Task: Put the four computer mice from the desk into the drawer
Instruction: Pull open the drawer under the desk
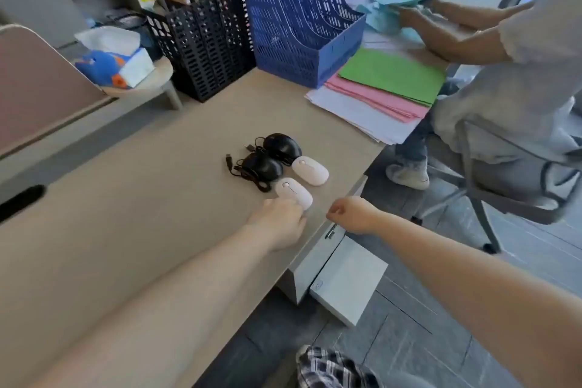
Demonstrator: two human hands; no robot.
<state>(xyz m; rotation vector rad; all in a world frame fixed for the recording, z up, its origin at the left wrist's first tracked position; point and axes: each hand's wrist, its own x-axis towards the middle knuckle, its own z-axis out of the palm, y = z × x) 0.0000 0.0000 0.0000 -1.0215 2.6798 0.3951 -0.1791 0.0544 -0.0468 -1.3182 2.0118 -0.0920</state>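
Fingers of the left hand curl onto the nearest pink mouse on the surface; three other mice lie just beyond. Right hand, loosely fisted and empty, hovers above the open drawer.

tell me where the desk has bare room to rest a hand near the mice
Bare desk spreads wide left of the left hand and between the mice and the black file racks. Crowded: the four mice cluster by the right edge, and the paper stack fills the far right corner.
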